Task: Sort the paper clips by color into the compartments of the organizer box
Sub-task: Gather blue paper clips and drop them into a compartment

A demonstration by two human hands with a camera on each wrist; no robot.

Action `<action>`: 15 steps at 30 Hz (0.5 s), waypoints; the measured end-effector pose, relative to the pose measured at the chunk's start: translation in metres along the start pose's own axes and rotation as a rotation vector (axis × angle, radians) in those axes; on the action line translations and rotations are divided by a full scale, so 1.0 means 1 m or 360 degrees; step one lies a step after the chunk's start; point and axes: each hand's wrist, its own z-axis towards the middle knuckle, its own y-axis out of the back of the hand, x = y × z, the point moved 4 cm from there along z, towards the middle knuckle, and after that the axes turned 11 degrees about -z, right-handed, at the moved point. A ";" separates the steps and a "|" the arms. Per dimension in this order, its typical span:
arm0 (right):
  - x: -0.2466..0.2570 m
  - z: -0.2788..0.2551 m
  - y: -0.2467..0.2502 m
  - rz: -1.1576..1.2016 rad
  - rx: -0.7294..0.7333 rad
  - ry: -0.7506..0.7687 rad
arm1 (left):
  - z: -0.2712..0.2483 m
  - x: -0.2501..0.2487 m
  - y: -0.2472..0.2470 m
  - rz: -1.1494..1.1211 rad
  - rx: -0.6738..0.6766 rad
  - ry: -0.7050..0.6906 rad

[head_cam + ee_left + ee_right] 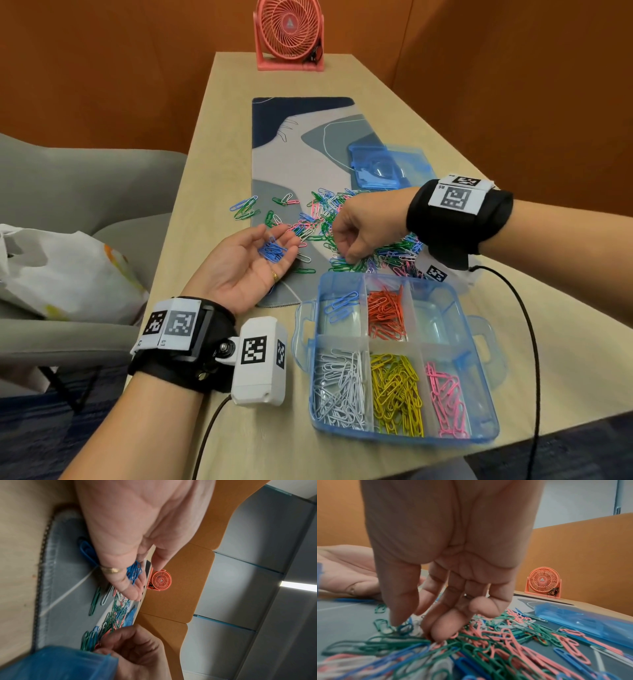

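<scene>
My left hand (pixel 274 245) lies palm up on the mat, fingers relaxed, with several blue clips (pixel 272 250) resting on them; the left wrist view shows the same blue clips (pixel 134 572). My right hand (pixel 349 255) reaches down into the mixed pile of clips (pixel 342 219), thumb and fingertips pinched on a clip whose colour I cannot tell. The organizer box (pixel 394 440) stands near the front edge, holding blue (pixel 342 305), orange (pixel 387 315), white (pixel 339 390), yellow (pixel 397 394) and pink clips (pixel 448 401) in separate compartments. Its far right compartment (pixel 431 317) is bare.
The box's blue lid (pixel 387 164) lies on the patterned mat (pixel 298 144) behind the pile. A pink fan (pixel 291 34) stands at the table's far end. A grey chair with a plastic bag (pixel 61 270) is at the left. A black cable (pixel 527 325) trails past the box.
</scene>
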 end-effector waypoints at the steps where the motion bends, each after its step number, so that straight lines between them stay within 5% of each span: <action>1: 0.002 0.001 -0.001 0.0014 0.0007 0.0019 | 0.000 0.000 0.000 0.0002 0.0001 0.0000; 15: 0.001 -0.004 0.007 -0.0247 0.0007 -0.0046 | 0.002 0.000 0.001 -0.0008 0.0024 0.0016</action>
